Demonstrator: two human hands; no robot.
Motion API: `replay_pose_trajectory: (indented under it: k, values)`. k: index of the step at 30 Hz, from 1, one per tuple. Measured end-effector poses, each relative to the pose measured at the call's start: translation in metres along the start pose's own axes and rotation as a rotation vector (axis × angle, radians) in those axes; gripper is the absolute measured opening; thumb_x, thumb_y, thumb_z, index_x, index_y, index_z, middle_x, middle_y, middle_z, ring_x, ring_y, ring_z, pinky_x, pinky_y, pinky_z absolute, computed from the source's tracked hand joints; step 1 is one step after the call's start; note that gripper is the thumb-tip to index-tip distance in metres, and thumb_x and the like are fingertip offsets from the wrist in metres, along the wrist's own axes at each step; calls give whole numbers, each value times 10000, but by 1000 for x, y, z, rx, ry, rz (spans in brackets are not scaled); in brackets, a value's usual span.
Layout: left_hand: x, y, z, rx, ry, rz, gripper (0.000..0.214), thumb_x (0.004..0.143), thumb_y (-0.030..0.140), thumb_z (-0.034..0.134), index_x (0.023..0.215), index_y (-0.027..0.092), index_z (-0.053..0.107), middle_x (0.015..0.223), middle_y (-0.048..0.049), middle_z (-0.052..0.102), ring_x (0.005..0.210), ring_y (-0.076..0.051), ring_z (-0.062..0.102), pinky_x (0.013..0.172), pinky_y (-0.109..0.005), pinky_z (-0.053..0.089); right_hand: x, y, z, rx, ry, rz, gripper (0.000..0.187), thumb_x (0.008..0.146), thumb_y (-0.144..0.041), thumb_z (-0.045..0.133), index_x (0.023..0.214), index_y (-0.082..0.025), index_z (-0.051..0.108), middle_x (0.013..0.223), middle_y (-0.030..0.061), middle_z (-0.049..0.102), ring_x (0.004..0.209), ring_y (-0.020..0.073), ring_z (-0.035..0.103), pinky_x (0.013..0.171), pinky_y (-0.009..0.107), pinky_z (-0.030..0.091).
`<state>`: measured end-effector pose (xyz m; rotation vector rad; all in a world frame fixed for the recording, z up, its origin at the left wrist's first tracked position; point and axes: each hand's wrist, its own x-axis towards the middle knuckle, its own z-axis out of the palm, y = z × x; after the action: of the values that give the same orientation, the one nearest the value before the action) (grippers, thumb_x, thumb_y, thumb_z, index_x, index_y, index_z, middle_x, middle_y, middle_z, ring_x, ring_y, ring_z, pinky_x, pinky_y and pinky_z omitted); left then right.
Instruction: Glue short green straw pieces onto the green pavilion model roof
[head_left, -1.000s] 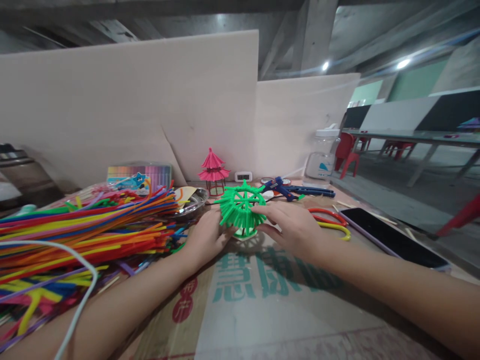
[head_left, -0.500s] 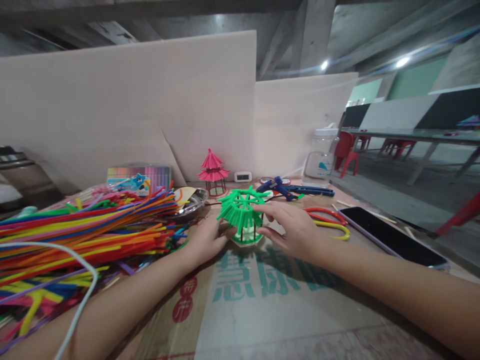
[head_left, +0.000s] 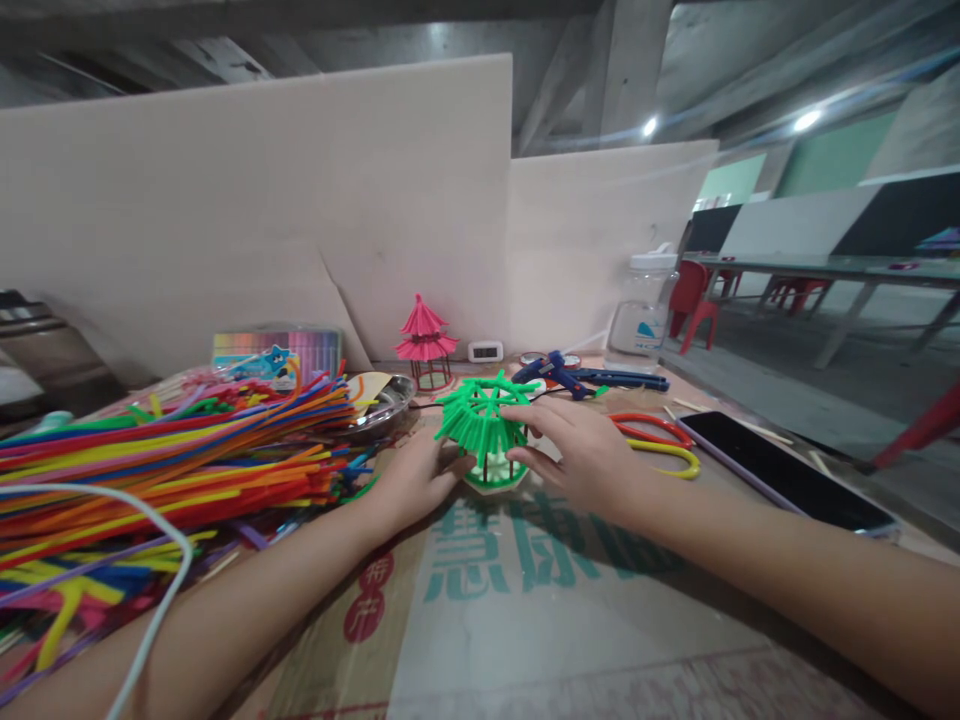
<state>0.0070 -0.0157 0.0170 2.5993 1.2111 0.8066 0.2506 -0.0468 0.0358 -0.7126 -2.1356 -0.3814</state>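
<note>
A small green pavilion model (head_left: 480,425) of pipe cleaners stands on the cardboard (head_left: 570,620), with brown posts and an octagonal base. Its roof slopes in a ring of green strips, and the top shows open spokes. My left hand (head_left: 412,482) grips its left side, thumb at the front by the base; its other fingers are partly hidden behind the roof. From the right, my right hand (head_left: 589,455) holds the model, index finger on the roof's edge and thumb near a post. Behind it stands a pink two-tiered pavilion model (head_left: 425,345).
Many coloured pipe cleaners (head_left: 165,440) are heaped at left, with a white cable (head_left: 176,540) crossing them. A metal bowl (head_left: 390,405) and marker set (head_left: 315,350) sit behind. To the right are a blue glue gun (head_left: 559,372), scissors (head_left: 664,455), a phone (head_left: 780,475) and a water bottle (head_left: 641,315).
My right hand has shifted slightly left, its index finger and thumb further in on the green model. The left hand and the model stay nearly in place.
</note>
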Motion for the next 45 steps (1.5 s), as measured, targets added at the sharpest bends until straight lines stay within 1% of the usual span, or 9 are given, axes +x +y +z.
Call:
replay_pose_trajectory:
  k: [5, 10, 14, 17, 23, 27, 32, 39, 45]
  values:
    - [0, 2, -2, -20, -7, 6, 268, 926, 382, 499, 1023, 195, 665, 936, -74, 735, 939, -270, 689, 851, -380, 541, -2, 1, 3, -4, 19, -26, 299, 989, -299, 588, 1259, -172, 571, 911, 76, 704, 789, 230, 654, 712, 365, 521]
    - [-1, -1, 1, -43, 1, 16, 270, 929, 386, 513, 1057, 196, 657, 1026, -86, 723, 954, -253, 689, 847, -361, 553, 0, -1, 1, -9, 53, -71, 107, 991, -287, 588, 1008, -184, 611, 843, 58, 692, 745, 209, 628, 660, 328, 469]
    - [-1, -3, 3, -8, 11, 28, 227, 922, 359, 530, 1000, 192, 663, 967, -88, 718, 1017, -269, 677, 908, -383, 539, 4, -5, -2, -29, 27, -62, 167, 1009, -329, 558, 920, -193, 599, 766, 38, 650, 694, 198, 593, 620, 314, 430]
    - [-1, -1, 1, -3, 10, 18, 219, 921, 348, 524, 952, 191, 675, 881, -83, 716, 1036, -280, 673, 959, -408, 523, 2, -4, -2, -5, 43, -59, 178, 1006, -367, 565, 956, -199, 595, 784, 41, 662, 707, 201, 608, 633, 320, 450]
    - [0, -1, 1, -123, -19, 27, 278, 922, 352, 518, 1120, 219, 661, 1072, -75, 731, 1008, -245, 685, 935, -382, 548, -14, 10, 3, 77, 71, -39, 243, 987, -321, 590, 1191, -196, 552, 1009, 101, 706, 866, 236, 672, 728, 374, 547]
    - [-1, -4, 2, -68, 1, -12, 297, 915, 392, 533, 1102, 202, 663, 1092, -95, 729, 1013, -263, 687, 899, -395, 563, -18, 13, 7, 38, 106, -66, 150, 985, -206, 569, 1135, -209, 579, 1035, 96, 710, 969, 239, 672, 825, 391, 554]
    - [-1, -1, 1, -30, 12, -16, 258, 910, 376, 539, 1017, 188, 680, 1058, -112, 742, 993, -281, 692, 898, -414, 552, -12, 7, 7, 3, 131, -43, 32, 988, -202, 579, 999, -211, 608, 917, 67, 710, 866, 217, 667, 750, 349, 524]
    - [1, 6, -2, -81, 2, 16, 222, 910, 327, 509, 1000, 205, 671, 955, -61, 755, 878, -243, 702, 852, -362, 562, -6, 3, 3, 19, 99, -57, 107, 994, -208, 575, 893, -209, 612, 836, 54, 701, 800, 197, 638, 717, 330, 476]
    - [1, 5, -2, -47, 17, 20, 259, 904, 347, 541, 1077, 201, 668, 1022, -71, 754, 935, -251, 706, 858, -351, 567, -7, 5, 6, 3, 94, -38, 103, 993, -248, 584, 908, -208, 624, 853, 57, 704, 794, 200, 633, 712, 334, 469]
